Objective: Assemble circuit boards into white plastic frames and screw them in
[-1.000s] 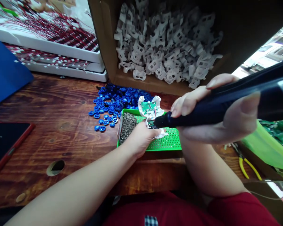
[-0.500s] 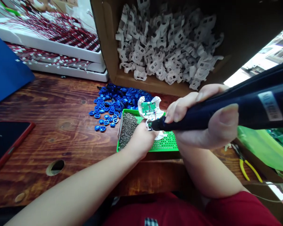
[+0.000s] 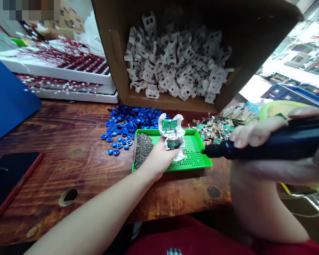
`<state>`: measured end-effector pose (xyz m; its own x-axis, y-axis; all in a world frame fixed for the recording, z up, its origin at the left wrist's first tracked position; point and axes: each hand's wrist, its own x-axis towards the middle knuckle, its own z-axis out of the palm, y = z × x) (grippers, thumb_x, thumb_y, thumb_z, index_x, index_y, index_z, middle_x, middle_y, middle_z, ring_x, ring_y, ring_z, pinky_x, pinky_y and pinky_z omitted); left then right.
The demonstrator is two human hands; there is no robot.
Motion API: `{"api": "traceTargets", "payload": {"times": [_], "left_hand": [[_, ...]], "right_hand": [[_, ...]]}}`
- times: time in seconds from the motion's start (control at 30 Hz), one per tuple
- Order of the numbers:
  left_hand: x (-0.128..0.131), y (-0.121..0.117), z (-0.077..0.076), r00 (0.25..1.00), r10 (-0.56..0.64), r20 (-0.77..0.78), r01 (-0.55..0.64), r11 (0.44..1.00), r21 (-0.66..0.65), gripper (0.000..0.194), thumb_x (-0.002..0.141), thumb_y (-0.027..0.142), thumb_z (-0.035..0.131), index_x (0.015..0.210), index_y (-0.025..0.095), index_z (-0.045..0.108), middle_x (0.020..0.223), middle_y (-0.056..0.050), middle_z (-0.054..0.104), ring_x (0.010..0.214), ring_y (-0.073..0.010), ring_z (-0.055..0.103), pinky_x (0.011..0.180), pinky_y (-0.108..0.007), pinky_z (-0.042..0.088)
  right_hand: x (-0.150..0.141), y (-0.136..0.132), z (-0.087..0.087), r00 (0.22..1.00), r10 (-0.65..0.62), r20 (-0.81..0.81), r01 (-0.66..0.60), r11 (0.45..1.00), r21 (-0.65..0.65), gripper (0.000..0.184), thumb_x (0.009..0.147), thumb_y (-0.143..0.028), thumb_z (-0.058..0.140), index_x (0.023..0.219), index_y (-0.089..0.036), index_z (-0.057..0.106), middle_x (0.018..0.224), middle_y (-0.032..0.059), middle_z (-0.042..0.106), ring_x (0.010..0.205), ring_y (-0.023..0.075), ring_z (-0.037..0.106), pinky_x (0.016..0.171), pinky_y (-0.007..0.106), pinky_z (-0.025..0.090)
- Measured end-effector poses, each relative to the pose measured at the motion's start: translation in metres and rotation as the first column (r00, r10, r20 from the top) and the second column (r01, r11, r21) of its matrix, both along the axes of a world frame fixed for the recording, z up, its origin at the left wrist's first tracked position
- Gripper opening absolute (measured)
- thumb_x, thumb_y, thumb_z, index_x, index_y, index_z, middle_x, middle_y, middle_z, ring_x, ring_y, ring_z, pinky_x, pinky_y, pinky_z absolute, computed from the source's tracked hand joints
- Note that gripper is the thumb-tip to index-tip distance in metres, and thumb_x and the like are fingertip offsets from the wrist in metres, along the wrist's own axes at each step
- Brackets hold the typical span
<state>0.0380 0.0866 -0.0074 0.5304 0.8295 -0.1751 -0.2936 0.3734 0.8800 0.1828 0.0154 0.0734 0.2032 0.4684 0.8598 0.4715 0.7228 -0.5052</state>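
My left hand is closed around a white plastic housing with green circuit boards in it, held over a green perforated tray. A heap of small screws fills the tray's left end. My right hand grips a dark electric screwdriver that lies nearly level, its tip pointing left. That tip is apart from the housing, above the tray's right edge. The right hand is somewhat blurred.
Blue plastic parts lie left of and behind the tray. A cardboard box of white plastic parts stands at the back. Loose small boards lie right. A phone, white foam trays of red wires and a table hole are left.
My right hand has drawn the electric screwdriver away to the right, off the housing. The left hand still holds the housing over the tray. The view has shifted slightly.
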Motion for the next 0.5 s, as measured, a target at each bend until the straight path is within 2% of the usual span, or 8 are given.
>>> {"api": "traceTargets", "payload": {"times": [0.1,0.2,0.33,0.4,0.5], "left_hand": [[-0.002,-0.002,0.005,0.999,-0.006,0.033,0.008,0.999,-0.044,0.047,0.060,0.006,0.068,0.104,0.017,0.054,0.099,-0.004,0.064,0.079,-0.0151,0.063,0.078,-0.032,0.049],[-0.005,-0.007,0.009,0.996,-0.061,0.069,0.066,0.995,-0.075,0.052,0.061,0.008,0.070,0.108,0.020,0.052,0.096,-0.002,0.065,0.074,-0.0160,0.066,0.074,-0.032,0.051],[-0.005,-0.020,0.015,0.990,-0.138,0.012,0.139,0.989,-0.053,0.047,0.064,0.016,0.073,0.107,0.018,0.056,0.095,-0.003,0.068,0.078,-0.0158,0.066,0.075,-0.027,0.051],[-0.004,-0.030,0.022,0.983,-0.161,-0.084,0.159,0.987,-0.034,0.042,0.064,0.019,0.075,0.102,0.016,0.058,0.091,-0.003,0.069,0.076,-0.0150,0.066,0.070,-0.023,0.051],[0.000,-0.048,0.037,0.950,-0.191,-0.247,0.189,0.981,-0.032,0.042,0.060,0.022,0.077,0.099,0.016,0.061,0.085,-0.004,0.071,0.073,-0.0160,0.066,0.064,-0.021,0.050]], "right_hand": [[0.024,-0.033,-0.017,0.955,0.064,-0.291,-0.063,0.998,0.013,0.033,0.084,-0.045,0.052,0.104,-0.020,0.061,0.055,-0.0004,0.049,0.043,0.0145,0.047,0.042,0.031,0.040],[0.044,-0.060,-0.045,0.916,-0.064,-0.395,0.031,0.996,-0.088,0.030,0.083,-0.041,0.055,0.106,-0.022,0.059,0.059,0.0001,0.053,0.046,0.0147,0.051,0.043,0.031,0.042],[0.062,-0.079,-0.070,0.890,-0.238,-0.389,0.210,0.971,-0.114,0.026,0.079,-0.033,0.061,0.102,-0.022,0.055,0.065,-0.0003,0.057,0.052,0.0133,0.055,0.050,0.029,0.046],[0.069,-0.085,-0.072,0.889,-0.314,-0.333,0.288,0.949,-0.125,0.028,0.079,-0.034,0.063,0.100,-0.023,0.049,0.072,-0.0010,0.059,0.060,0.0131,0.058,0.060,0.030,0.051],[0.076,-0.094,-0.069,0.870,-0.454,-0.191,0.426,0.888,-0.172,0.046,0.081,-0.035,0.061,0.117,-0.027,0.033,0.099,0.0023,0.058,0.088,0.0150,0.060,0.081,0.037,0.052]]}}
